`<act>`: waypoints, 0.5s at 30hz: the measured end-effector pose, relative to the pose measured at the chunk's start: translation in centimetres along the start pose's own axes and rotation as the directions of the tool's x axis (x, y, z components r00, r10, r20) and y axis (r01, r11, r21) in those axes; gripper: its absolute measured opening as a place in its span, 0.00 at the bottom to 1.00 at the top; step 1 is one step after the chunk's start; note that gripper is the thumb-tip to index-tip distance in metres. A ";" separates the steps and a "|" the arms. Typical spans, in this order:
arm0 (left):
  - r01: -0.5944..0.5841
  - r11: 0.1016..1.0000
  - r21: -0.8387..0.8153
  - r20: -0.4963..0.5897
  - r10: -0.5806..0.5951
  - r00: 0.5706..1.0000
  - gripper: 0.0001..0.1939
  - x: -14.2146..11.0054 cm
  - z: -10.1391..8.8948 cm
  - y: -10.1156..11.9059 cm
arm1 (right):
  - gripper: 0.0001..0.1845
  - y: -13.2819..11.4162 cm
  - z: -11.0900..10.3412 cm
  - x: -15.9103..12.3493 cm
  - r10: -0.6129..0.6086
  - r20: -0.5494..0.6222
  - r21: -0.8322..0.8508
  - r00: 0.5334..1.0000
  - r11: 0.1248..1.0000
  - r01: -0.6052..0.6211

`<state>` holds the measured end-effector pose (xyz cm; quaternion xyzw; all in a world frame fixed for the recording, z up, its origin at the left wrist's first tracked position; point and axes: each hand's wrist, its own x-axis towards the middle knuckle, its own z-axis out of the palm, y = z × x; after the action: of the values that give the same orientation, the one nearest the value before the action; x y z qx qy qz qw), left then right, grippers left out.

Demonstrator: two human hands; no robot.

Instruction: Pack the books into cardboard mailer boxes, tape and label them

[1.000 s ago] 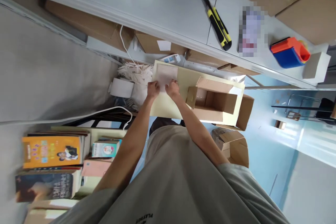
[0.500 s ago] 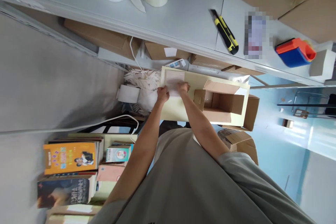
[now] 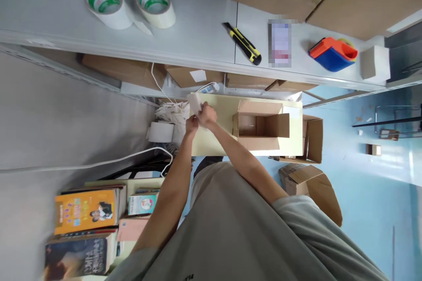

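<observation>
Both my hands meet over the left end of a low pale yellow table [image 3: 211, 142]. My left hand [image 3: 191, 124] and my right hand [image 3: 207, 115] are closed together on a white sheet of paper [image 3: 195, 103], which sticks up from between them. An open cardboard box [image 3: 260, 126] lies on the same table just to the right of my right hand, its opening empty as far as I can see.
A grey shelf [image 3: 198, 30] above carries two tape rolls [image 3: 130, 6], a yellow-black utility knife [image 3: 242, 44], a blurred card and an orange-blue tape dispenser [image 3: 332, 54]. Shredded paper and a white roll [image 3: 160, 131] lie left of the table. Book stacks [image 3: 85, 219] at lower left, more cartons [image 3: 310, 184] on the blue floor.
The sheet lay flat under my hands on the table; now it is lifted and held up between both hands. The view has shifted, showing more of the shelf.
</observation>
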<state>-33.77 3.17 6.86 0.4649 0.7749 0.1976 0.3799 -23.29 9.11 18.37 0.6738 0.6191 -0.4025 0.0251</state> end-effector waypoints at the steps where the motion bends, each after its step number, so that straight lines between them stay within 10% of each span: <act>1: 0.023 0.999 -0.048 -0.047 -0.025 0.999 0.18 -0.5 -0.7 0.3 | 0.15 0.1 -0.6 -1.2 -0.078 -0.017 0.025 0.997 0.997 0.078; 5: 0.002 0.961 -0.276 -0.195 -0.058 0.979 0.26 -2.9 -4.9 1.7 | 0.06 4.1 -5.8 -6.0 -0.320 -0.157 0.371 0.934 0.858 0.356; 9: -0.234 0.805 -0.546 -0.152 0.180 0.972 0.30 -5.5 -8.4 6.3 | 0.24 11.0 -12.4 -9.4 -0.357 -0.263 0.773 0.896 0.477 0.418; 15: -0.417 0.800 -0.432 -0.112 0.411 0.905 0.22 -7.4 -7.0 17.8 | 0.31 19.3 -18.0 -10.9 -0.225 -0.297 0.876 0.928 0.323 0.359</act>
<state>-26.98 5.80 26.05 0.5217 0.5910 0.4509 0.4186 3.39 5.37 27.84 0.4734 0.4021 -0.6327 -0.4625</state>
